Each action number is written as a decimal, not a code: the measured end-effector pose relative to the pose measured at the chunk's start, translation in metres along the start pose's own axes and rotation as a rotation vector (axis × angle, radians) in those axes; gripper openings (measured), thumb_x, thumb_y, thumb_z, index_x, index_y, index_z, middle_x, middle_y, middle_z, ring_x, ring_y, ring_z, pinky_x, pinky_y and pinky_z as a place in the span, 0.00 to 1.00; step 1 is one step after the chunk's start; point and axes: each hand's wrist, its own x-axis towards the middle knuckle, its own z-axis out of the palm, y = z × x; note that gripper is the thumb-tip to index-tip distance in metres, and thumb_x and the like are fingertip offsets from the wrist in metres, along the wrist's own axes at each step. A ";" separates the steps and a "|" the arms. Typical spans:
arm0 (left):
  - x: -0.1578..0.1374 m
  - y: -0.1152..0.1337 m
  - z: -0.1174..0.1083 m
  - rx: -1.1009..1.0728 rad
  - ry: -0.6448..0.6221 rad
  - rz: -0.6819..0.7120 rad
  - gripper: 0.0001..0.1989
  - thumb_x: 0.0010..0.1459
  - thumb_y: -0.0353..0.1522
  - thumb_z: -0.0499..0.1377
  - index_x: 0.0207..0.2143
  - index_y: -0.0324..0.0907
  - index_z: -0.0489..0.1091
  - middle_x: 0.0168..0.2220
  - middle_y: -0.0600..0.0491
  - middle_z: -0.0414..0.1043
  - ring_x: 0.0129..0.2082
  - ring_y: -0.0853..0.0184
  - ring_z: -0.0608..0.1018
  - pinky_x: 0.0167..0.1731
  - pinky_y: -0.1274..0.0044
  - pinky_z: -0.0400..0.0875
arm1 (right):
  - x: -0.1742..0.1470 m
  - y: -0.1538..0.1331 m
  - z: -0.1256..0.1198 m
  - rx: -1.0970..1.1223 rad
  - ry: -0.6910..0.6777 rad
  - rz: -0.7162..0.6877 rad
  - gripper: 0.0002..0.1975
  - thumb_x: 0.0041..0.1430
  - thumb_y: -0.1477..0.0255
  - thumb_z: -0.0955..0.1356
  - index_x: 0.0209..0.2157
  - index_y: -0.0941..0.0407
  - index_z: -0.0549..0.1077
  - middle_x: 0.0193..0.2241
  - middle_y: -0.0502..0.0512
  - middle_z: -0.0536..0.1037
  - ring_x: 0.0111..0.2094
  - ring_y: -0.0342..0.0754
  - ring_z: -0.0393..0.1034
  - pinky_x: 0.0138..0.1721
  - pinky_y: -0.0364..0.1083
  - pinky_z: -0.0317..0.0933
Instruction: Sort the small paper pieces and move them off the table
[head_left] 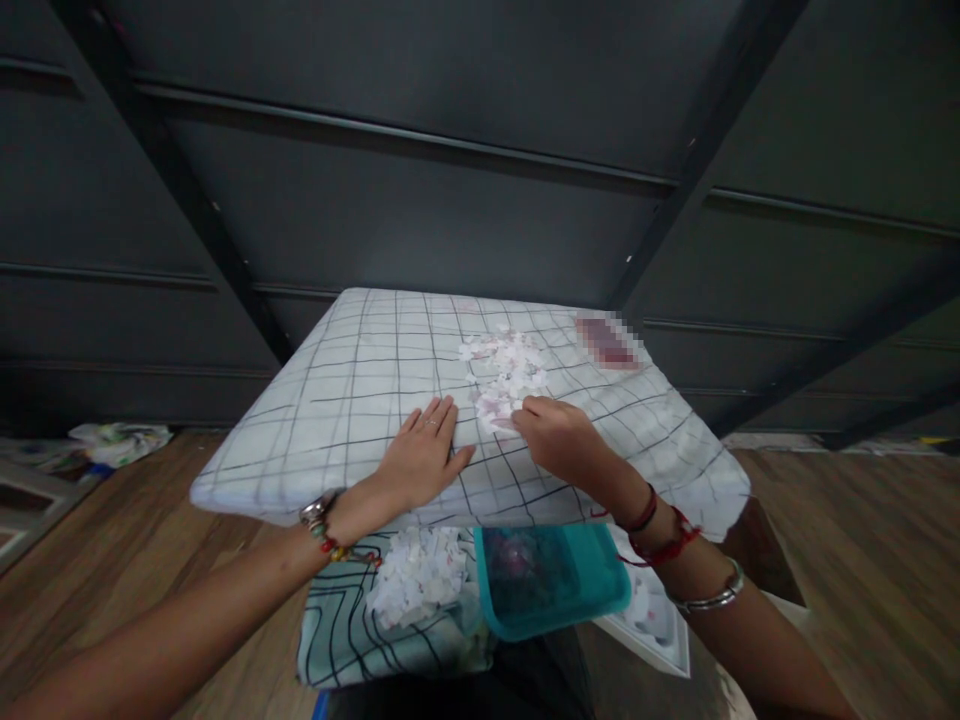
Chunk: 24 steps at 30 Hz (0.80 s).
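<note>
Paper scrap pile (510, 365) had checked cloth (390, 345) under it, long axis running away from the right hand (559, 432). That one was closer, fingers pinched at its near end, couldn't tell on what; left hand (420, 458) lay flat, left of it.

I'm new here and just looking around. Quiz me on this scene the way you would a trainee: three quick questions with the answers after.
1. Fill the gap: the curled right hand is at the near end of a spread of small white ____.
2. Multiple choice: how does the left hand rest on the checked cloth?
A) As a fist
B) Palm down, fingers out
C) On its edge
3. True or false: a teal container shows on the person's side of the cloth's near edge.

Key:
1. paper scraps
2. B
3. True
</note>
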 end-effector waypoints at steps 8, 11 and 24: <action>0.000 -0.001 0.001 -0.001 0.004 0.014 0.33 0.61 0.45 0.40 0.59 0.28 0.49 0.61 0.39 0.46 0.61 0.56 0.49 0.57 0.64 0.46 | -0.013 -0.010 -0.024 -0.003 -0.105 -0.102 0.11 0.56 0.82 0.58 0.26 0.58 0.68 0.25 0.53 0.67 0.26 0.42 0.56 0.28 0.43 0.47; 0.000 -0.001 0.001 -0.010 0.010 0.014 0.33 0.61 0.45 0.40 0.59 0.28 0.49 0.61 0.39 0.46 0.61 0.56 0.49 0.57 0.64 0.46 | -0.011 -0.010 -0.025 -0.022 -0.083 -0.049 0.12 0.56 0.81 0.57 0.27 0.59 0.68 0.26 0.53 0.67 0.26 0.43 0.56 0.28 0.44 0.47; 0.000 0.001 -0.003 -0.006 -0.010 0.002 0.32 0.61 0.44 0.40 0.59 0.28 0.49 0.61 0.40 0.46 0.61 0.57 0.49 0.57 0.66 0.45 | -0.037 -0.010 -0.028 0.046 -0.127 -0.073 0.10 0.55 0.82 0.59 0.27 0.59 0.69 0.27 0.54 0.68 0.28 0.43 0.59 0.31 0.43 0.52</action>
